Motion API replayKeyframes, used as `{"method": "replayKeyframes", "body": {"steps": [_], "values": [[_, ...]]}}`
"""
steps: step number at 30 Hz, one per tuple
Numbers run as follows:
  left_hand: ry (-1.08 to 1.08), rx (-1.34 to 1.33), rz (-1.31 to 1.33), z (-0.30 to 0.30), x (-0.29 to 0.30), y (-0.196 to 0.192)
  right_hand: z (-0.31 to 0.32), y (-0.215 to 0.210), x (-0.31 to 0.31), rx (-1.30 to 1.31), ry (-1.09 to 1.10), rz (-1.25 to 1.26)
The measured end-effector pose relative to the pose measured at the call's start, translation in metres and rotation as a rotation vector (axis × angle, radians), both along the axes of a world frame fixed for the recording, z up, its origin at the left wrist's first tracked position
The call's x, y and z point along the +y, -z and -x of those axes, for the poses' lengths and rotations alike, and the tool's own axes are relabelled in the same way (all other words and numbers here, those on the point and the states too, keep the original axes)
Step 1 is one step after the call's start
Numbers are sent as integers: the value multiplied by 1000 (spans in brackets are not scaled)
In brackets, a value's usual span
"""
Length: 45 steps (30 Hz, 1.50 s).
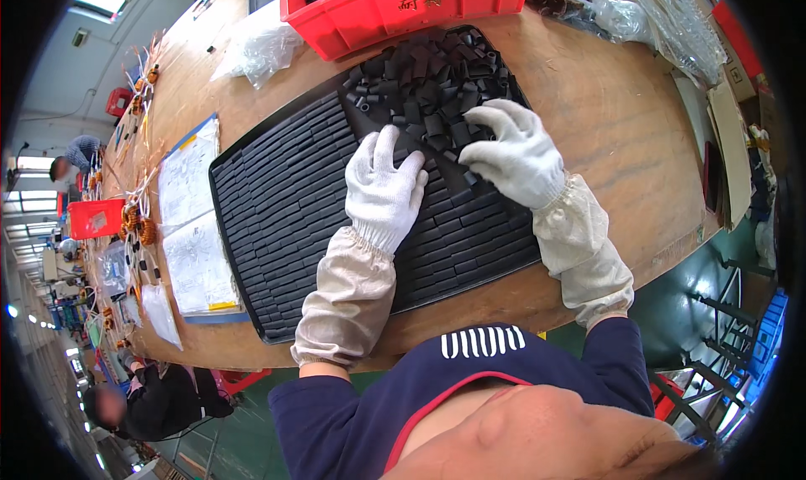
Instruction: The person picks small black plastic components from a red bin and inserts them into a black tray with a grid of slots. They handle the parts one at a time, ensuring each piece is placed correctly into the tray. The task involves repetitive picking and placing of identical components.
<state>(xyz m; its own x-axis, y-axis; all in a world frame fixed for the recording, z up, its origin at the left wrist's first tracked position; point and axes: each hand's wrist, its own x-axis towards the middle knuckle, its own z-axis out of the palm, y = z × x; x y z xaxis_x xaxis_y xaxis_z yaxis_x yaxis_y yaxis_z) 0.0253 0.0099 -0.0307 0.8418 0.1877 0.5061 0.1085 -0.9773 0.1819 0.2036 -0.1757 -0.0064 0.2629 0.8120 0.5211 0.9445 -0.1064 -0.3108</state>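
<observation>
The left hand, in a white glove, leans over the tray with its back up. Its fingers are bent and a little apart; I can't tell if they pinch a piece. The right hand comes in from the right, thumb and fingers curved with a big gap. It is by the black pieces heaped in the tray's far end; its palm is hidden. Neat rows of pieces fill the rest. Farther off, 1 red bin is cut off on top.
</observation>
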Motion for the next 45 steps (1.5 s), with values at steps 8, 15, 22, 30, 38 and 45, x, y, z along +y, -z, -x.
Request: {"method": "replayKeyframes", "body": {"steps": [8, 15, 22, 30, 38, 45], "values": [[-19, 9, 76, 3, -1, -2, 8, 11, -4, -15, -44, 213], [36, -19, 98, 3, -1, 0, 8, -7, -1, 7, -100, 84], [75, -20, 117, 1, -2, 0, -12, -21, -4, 140, 201, -258], [85, -16, 125, 3, -1, -2, -5, -3, 1, -96, 158, 24], [149, -35, 261, 4, -5, -18, -5, -10, 3, 30, 71, -87], [260, 124, 1092, 10, -14, -20, 20, -18, 8, 293, -182, -82]]}}
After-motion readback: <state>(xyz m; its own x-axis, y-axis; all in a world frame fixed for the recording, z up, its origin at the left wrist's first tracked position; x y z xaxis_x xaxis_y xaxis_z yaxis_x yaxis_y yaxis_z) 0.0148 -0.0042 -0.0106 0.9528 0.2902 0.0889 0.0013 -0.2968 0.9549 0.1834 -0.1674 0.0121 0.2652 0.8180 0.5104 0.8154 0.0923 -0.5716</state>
